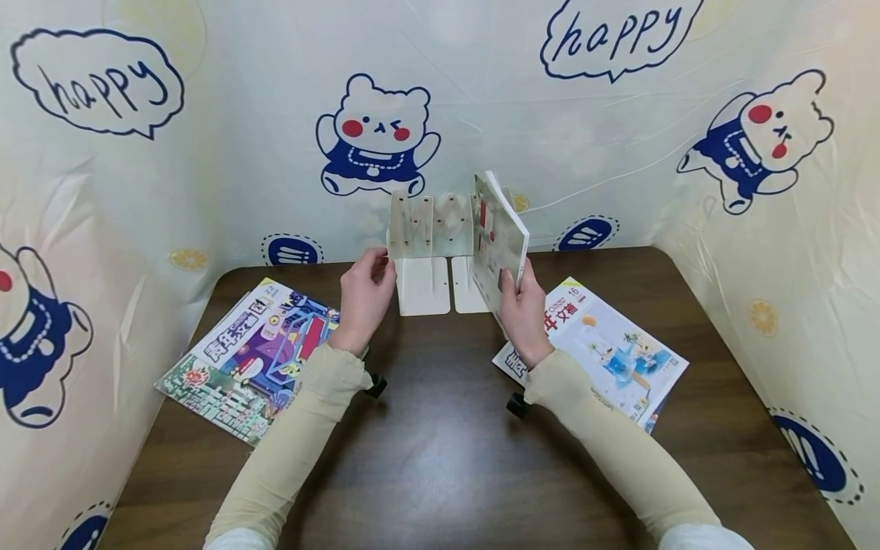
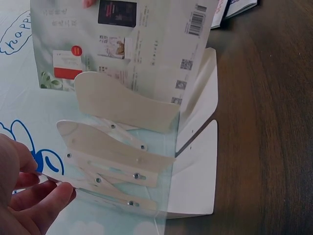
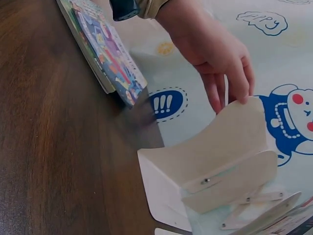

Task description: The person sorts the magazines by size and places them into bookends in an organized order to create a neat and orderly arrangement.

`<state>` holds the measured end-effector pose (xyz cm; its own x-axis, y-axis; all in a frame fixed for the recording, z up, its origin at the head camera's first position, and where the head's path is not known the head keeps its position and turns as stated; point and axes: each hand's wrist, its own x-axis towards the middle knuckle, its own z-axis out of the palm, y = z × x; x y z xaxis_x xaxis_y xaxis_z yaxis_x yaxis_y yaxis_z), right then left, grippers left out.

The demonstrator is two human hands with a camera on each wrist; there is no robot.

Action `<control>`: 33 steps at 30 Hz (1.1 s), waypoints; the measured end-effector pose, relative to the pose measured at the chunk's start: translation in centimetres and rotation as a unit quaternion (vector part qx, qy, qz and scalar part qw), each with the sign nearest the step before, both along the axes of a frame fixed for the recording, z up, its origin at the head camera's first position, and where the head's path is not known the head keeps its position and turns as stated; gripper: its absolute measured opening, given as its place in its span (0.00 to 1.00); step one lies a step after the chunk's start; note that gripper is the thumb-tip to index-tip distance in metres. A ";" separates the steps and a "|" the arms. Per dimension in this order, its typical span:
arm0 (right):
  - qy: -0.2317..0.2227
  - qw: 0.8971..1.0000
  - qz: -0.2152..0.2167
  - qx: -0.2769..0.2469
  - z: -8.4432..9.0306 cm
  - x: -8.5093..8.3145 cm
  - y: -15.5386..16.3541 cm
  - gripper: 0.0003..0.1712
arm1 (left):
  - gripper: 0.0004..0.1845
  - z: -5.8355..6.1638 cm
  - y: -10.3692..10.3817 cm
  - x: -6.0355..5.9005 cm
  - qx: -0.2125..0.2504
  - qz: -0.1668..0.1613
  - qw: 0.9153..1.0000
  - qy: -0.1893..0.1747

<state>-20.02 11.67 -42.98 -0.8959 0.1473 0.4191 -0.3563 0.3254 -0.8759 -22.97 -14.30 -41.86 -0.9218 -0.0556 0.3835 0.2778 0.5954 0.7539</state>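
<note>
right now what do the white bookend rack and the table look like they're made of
The expandable bookend rack looks like thin sheet metal painted matte cream-white: flat bent plates joined by small rivets and crossing struts, though stiff plastic cannot be ruled out. The left hand touches its end plate. The table looks like dark brown wood or wood-grain laminate, semi-gloss, with visible grain streaks and soft reflections.

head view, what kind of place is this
Probably a makeshift desk nook: a dark wooden table walled by a cartoon bear "happy" cloth, with a white book stand and magazines.
</note>
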 end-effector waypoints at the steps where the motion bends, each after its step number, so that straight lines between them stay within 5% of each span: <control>1: 0.001 1.000 -0.002 -0.001 -0.1 -0.1 -0.1 0.24 | 0.16 0.0 0.0 0.0 0.001 -0.001 1.000 0.000; 33: 0.020 1.000 -0.004 0.017 -2.1 -2.6 -2.7 0.21 | 0.16 0.0 0.0 0.2 0.006 -0.003 1.000 0.002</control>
<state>-22.64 8.99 -45.08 -0.8768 0.1395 0.4601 -0.3887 0.3576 -0.8491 -22.74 -14.26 -41.82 -0.9207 -0.0535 0.3867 0.2849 0.5851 0.7593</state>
